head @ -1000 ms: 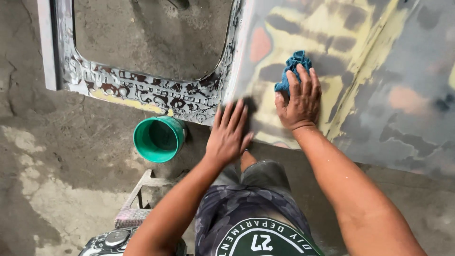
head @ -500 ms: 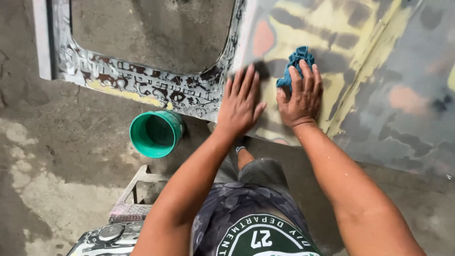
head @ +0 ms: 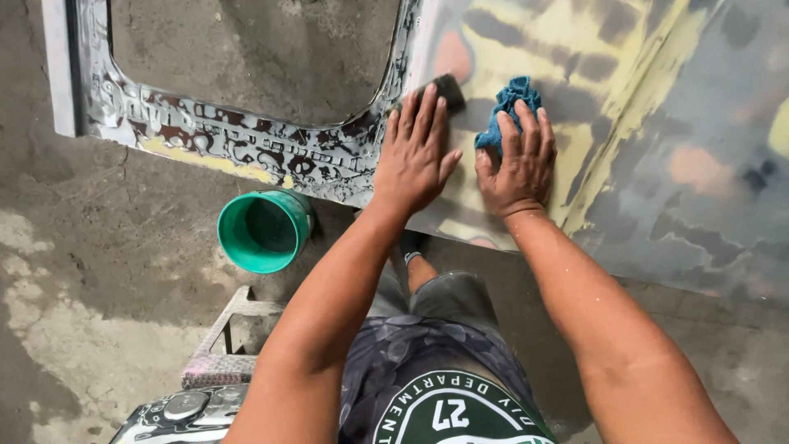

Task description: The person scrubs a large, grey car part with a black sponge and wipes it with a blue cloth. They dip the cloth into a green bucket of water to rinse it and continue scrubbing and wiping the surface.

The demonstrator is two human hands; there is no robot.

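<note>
My left hand (head: 417,152) lies flat near the upper middle of the frame, fingers spread and pressed on a dark sanding block (head: 445,89); only the block's far corner pokes out past my fingertips, so I cannot tell its full shape. My right hand (head: 516,160) sits just beside it to the right, palm down, fingers spread over a blue rag (head: 508,111) (most of it bunched beyond my fingertips, the rest hidden under them). Neither grip pinches anything; both simply press down. Both things rest on a car body panel (head: 657,123) mottled yellow, grey and orange, which fills the upper right and is cut off by the top and right edges. Its window opening (head: 246,57) at upper left shows concrete floor (head: 74,271) through it. A green bucket (head: 263,230) stands on the floor at centre left, its inside in shadow. A metal stool frame (head: 218,349) at lower left is partly hidden behind my forearm.
</note>
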